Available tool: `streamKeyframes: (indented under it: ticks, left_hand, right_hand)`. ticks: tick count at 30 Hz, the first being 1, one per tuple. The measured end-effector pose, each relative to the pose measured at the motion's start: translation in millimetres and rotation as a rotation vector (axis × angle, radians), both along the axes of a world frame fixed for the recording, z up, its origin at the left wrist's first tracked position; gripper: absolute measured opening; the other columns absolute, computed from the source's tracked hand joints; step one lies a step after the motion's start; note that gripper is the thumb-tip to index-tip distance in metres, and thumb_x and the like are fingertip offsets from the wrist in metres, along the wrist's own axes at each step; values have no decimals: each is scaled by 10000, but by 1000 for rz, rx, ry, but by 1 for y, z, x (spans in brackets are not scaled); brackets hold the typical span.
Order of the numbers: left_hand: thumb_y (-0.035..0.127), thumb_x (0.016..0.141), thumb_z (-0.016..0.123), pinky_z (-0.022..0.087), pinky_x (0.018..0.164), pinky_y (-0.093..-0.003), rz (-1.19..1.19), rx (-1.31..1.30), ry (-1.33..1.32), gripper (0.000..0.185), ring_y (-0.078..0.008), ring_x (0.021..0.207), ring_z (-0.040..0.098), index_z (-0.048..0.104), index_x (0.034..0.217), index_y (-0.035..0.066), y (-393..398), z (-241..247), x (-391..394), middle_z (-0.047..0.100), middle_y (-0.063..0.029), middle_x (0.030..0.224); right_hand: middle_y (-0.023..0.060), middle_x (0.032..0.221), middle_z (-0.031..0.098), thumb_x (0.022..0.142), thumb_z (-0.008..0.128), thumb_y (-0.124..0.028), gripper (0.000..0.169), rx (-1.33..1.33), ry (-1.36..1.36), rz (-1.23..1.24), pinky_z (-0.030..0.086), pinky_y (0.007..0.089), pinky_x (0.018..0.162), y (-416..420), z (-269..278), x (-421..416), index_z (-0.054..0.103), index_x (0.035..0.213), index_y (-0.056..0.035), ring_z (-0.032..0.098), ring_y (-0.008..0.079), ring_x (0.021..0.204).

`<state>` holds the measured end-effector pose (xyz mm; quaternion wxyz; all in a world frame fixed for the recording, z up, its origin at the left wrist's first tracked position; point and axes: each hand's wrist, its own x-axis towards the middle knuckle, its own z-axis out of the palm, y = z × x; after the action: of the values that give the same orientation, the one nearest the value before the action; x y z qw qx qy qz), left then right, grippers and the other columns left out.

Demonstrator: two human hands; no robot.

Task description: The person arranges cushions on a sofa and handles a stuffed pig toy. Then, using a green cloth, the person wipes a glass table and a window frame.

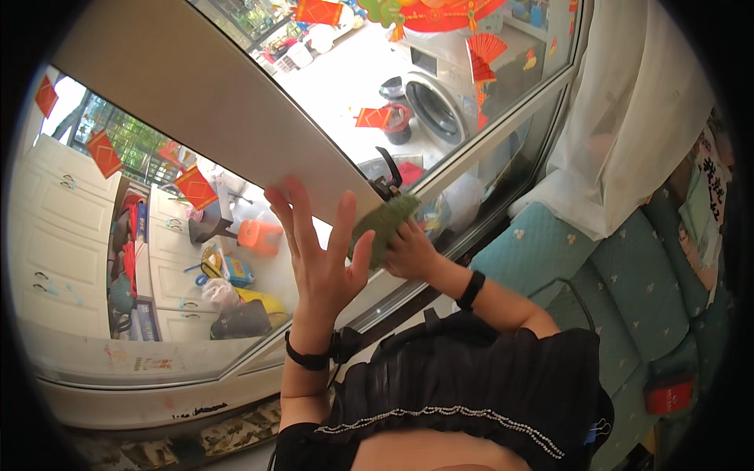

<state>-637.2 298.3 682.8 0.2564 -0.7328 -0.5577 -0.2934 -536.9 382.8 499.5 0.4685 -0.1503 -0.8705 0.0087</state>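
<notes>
A green cloth (383,229) is gripped in my right hand (412,250), close to the black handle (392,168) of a glass door. My left hand (324,253) is raised with its fingers spread and nothing in it, just left of the cloth. Its fingertips lie over the wide pale door frame (235,112); whether they touch it I cannot tell. Black bands circle both wrists. Glass panes with red paper decorations (196,187) flank the frame.
Through the glass show a front-loading washing machine (436,109), an orange stool (260,236), white cabinets (70,218) and bags on the floor. A sofa with green quilted covers (642,282) and a white curtain (624,106) are at the right.
</notes>
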Motion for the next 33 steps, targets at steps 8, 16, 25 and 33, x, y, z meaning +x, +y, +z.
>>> streamKeyframes:
  ticks: [8,16,25,33]
  left_hand:
    - [270,856,651,119,1084,-670,-37,105,-49,605,-590,1381,42,432,1400,122,15,-1,7,104,-365,1509]
    - [338,922,581,21,1115,-615,36,22,110,658,-530,1414,43,301,1480,131,16,-13,-3,110,-337,1525]
    - [394,913,570,-176,1031,-660,232,-29,253,618,-485,1425,-97,357,1456,190,32,-30,13,78,-326,1533]
    - [344,885,574,-205,1004,-685,320,-155,521,487,-303,1473,69,509,1367,310,34,-48,10,367,-53,1506]
  right_hand:
    - [122,1153,498,709,688,-263,266,-27,552,91,431,499,987,31,127,-40,640,937,-133,487,399,1121]
    - [210,1162,565,705,598,25,250,-211,351,165,511,451,877,42,40,45,635,948,-16,588,388,1041]
    - [141,1173,541,738,654,-178,271,110,417,-57,344,545,1011,134,147,11,640,990,-79,469,379,1162]
    - [173,1307,483,769,651,-159,475,-286,158,-99,297,528,1105,102,-35,34,581,1235,-104,423,422,1248]
